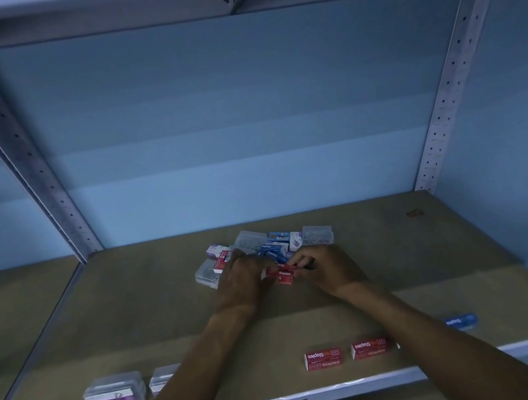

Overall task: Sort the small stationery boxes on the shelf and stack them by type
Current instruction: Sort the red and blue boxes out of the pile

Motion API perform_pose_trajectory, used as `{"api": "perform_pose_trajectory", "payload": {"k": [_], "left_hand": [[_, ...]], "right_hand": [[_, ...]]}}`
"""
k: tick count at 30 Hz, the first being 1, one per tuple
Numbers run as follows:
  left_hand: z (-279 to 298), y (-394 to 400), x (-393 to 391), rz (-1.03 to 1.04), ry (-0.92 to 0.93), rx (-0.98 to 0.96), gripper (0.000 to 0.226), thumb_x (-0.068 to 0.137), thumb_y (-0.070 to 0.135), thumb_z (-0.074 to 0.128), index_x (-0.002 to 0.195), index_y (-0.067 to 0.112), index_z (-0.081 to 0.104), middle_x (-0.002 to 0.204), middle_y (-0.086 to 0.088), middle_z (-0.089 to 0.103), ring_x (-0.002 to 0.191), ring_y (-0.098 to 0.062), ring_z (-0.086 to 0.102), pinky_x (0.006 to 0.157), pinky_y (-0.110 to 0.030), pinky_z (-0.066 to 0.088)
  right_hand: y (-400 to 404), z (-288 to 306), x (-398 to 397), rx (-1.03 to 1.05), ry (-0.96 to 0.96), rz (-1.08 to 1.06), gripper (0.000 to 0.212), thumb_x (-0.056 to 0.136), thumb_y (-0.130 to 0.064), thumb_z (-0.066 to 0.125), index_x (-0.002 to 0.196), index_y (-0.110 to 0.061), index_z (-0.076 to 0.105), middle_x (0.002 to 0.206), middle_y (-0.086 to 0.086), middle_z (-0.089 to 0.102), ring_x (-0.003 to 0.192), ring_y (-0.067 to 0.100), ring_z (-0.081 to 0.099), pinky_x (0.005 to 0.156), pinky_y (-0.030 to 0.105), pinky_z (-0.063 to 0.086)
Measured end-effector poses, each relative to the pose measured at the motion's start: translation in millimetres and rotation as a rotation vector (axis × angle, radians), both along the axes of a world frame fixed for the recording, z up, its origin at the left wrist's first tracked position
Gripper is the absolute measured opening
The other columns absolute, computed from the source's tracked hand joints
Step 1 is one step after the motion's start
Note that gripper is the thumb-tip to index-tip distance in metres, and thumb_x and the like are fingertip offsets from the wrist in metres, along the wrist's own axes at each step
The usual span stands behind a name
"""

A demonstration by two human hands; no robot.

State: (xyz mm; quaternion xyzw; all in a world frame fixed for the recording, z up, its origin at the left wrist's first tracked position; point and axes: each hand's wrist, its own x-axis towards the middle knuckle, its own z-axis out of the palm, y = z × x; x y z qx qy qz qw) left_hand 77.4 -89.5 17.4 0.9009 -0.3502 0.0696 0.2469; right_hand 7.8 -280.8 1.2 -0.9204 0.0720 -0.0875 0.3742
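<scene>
1. Nearest the camera, along the front edge of the shelf (321, 393), sorted boxes already stand in groups: two clear plastic boxes (115, 393) toward the front left corner, two red staple boxes (323, 359) right of the middle, and a blue staple box (460, 322) toward the front right corner.
2. Both forearms reach over that row to the middle of the shelf, where the unsorted pile (273, 245) lies: clear, blue, red and white-and-purple boxes jumbled together and touching.
3. At the pile's near side, the left hand (239, 283) and the right hand (327, 267) hold red staple boxes (283, 273) between them, fingers of each hand curled round the ends. It looks like two boxes pressed together; I cannot tell for sure.
4. These boxes are small red cartons with white "Staples" lettering, matching the red pair at the front edge.
5. To do this step well, I would square the held boxes so their edges line up before lifting, keep a firm pinch at both ends, and lift clear of the blue box just behind so the pile is not dragged.
6. They then belong on or beside the red pair at the front, lettering turned the same way.
</scene>
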Motion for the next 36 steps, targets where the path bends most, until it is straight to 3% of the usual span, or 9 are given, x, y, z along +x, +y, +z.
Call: {"api": "perform_pose_trajectory", "payload": {"k": [6,9,12,16,20,24,30,36], "left_hand": [[4.2,8.1,5.1,0.031,0.066,0.066,0.015,0.074,0.029,0.079,0.088,0.034,0.075,0.100,0.001,0.068,0.105,-0.019,0.056,0.081,-0.029,0.049],[4.5,17.4,6.0,0.033,0.133,0.091,0.012,0.076,0.029,0.079,0.087,0.034,0.076,0.109,0.005,0.069,0.107,-0.016,0.058,0.090,-0.027,0.048],[4.5,31.7,7.2,-0.041,0.309,0.052,0.014,0.077,0.023,0.077,0.076,0.037,0.075,0.092,0.014,0.073,0.093,-0.008,0.065,0.083,-0.022,0.049],[6.0,48.8,-5.3,-0.082,0.529,-0.107,0.018,0.071,0.027,0.061,0.077,0.025,0.077,0.081,0.006,0.075,0.082,-0.015,0.070,0.084,-0.039,0.055],[3.1,59.0,-16.8,-0.064,0.430,-0.133,0.020,0.083,0.030,0.065,0.099,0.022,0.074,0.099,0.007,0.073,0.095,-0.011,0.067,0.091,-0.034,0.053],[13.3,54.0,-23.4,-0.177,0.188,-0.023,0.009,0.076,0.028,0.079,0.084,0.025,0.075,0.082,0.012,0.072,0.076,-0.002,0.065,0.075,-0.024,0.054],[7.9,57.3,-20.7,-0.202,0.205,0.065,0.016,0.071,0.042,0.079,0.083,0.033,0.073,0.079,0.019,0.070,0.078,0.002,0.063,0.073,-0.025,0.053],[0.5,64.2,-26.6,-0.286,0.256,0.109,0.006,0.080,0.032,0.074,0.086,0.034,0.075,0.081,0.020,0.072,0.079,0.005,0.066,0.081,-0.024,0.055]], "right_hand": [[-12.1,0.5,-11.0,0.006,0.044,-0.045,0.021,0.082,-0.017,0.076,0.096,-0.032,0.079,0.086,-0.015,0.077,0.077,-0.005,0.068,0.082,0.026,0.057],[-19.4,4.1,-22.3,0.017,0.086,-0.049,0.020,0.083,-0.019,0.077,0.096,-0.034,0.079,0.085,-0.017,0.076,0.078,-0.005,0.068,0.082,0.023,0.056],[-26.4,4.4,-37.1,0.023,0.103,-0.049,0.019,0.082,-0.019,0.079,0.093,-0.035,0.079,0.084,-0.018,0.076,0.077,-0.007,0.068,0.079,0.018,0.053],[-33.2,1.7,-55.7,0.022,0.098,-0.017,0.020,0.083,-0.019,0.081,0.093,-0.036,0.079,0.083,-0.021,0.075,0.080,-0.007,0.068,0.077,0.016,0.051],[-33.2,1.4,-64.7,0.004,0.100,0.006,0.020,0.084,-0.023,0.080,0.096,-0.039,0.077,0.087,-0.024,0.075,0.083,-0.006,0.067,0.080,0.021,0.054],[-31.4,4.3,-65.0,0.002,0.110,0.014,0.020,0.083,-0.029,0.081,0.097,-0.042,0.076,0.090,-0.028,0.073,0.087,-0.008,0.065,0.082,0.022,0.054],[-28.6,5.4,-64.7,-0.002,0.108,0.012,0.017,0.083,-0.030,0.081,0.097,-0.041,0.076,0.089,-0.026,0.073,0.087,-0.006,0.066,0.083,0.024,0.055],[-26.0,5.0,-64.6,0.010,0.102,0.002,0.014,0.086,-0.028,0.079,0.094,-0.039,0.077,0.088,-0.025,0.073,0.086,-0.008,0.065,0.083,0.023,0.055]]}}
